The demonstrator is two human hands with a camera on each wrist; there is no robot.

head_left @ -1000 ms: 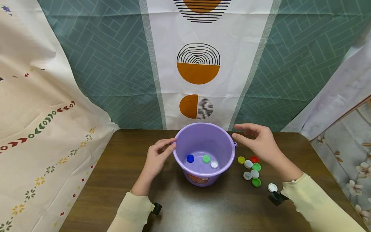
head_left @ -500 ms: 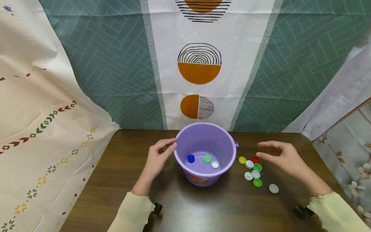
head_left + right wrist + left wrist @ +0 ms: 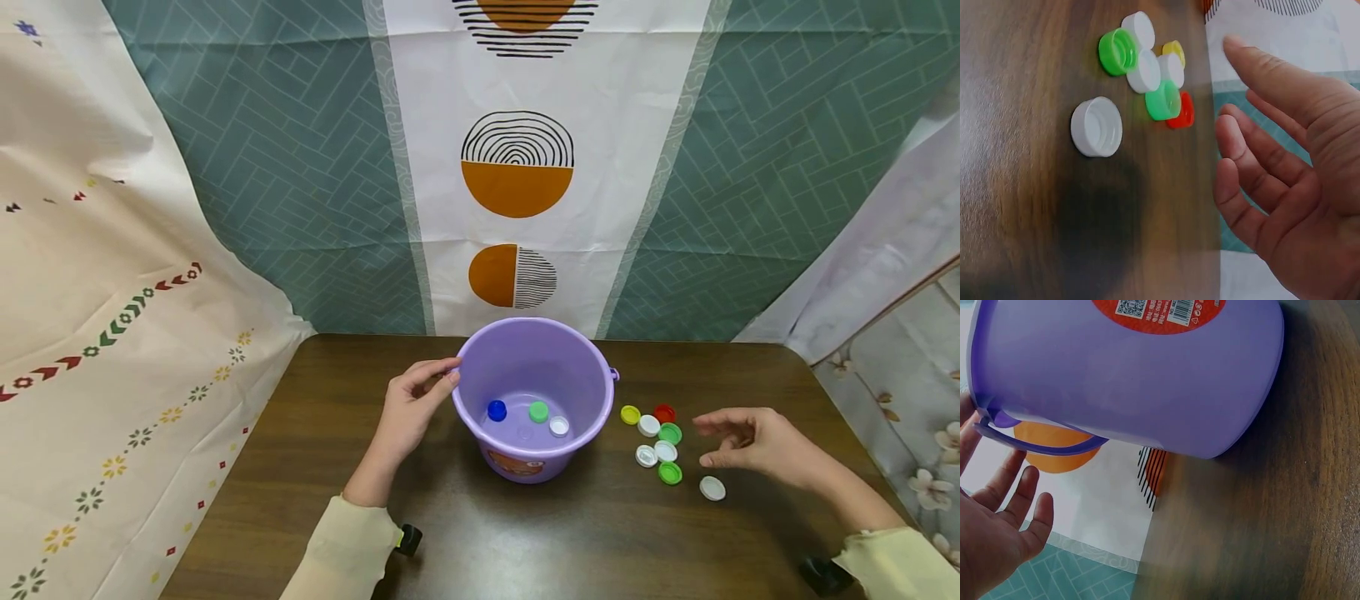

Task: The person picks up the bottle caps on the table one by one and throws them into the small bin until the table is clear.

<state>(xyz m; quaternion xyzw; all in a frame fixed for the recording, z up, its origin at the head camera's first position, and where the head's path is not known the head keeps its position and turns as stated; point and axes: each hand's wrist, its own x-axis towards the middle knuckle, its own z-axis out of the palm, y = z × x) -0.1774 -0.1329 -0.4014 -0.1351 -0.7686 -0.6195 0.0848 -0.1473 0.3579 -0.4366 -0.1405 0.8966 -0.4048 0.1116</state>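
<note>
A purple bucket (image 3: 525,462) stands upright on the table, with a blue cap (image 3: 497,410), a green cap (image 3: 538,412) and a white cap (image 3: 558,426) inside. My left hand (image 3: 408,408) pinches its rim on the left side, where the purple handle (image 3: 1054,450) joins; the remaining fingers (image 3: 1038,519) are spread loosely below. My right hand (image 3: 765,446) hovers over the table's right part, fingers loosely bent and nothing between them. Closest to it lies a single white cap (image 3: 712,488). Left of the hand is a cluster of caps, among them a red cap (image 3: 663,414) and a yellow cap (image 3: 630,414).
Green caps (image 3: 671,473) and white caps (image 3: 647,456) make up the rest of the cluster, right of the bucket. The dark wooden table (image 3: 480,542) ends at a patterned cloth backdrop (image 3: 360,250). Another cloth (image 3: 112,375) hangs along the left side.
My right hand has moved from beside the bucket's right rim to the right and nearer, down toward the lone white cap. The left hand has stayed at the rim.
</note>
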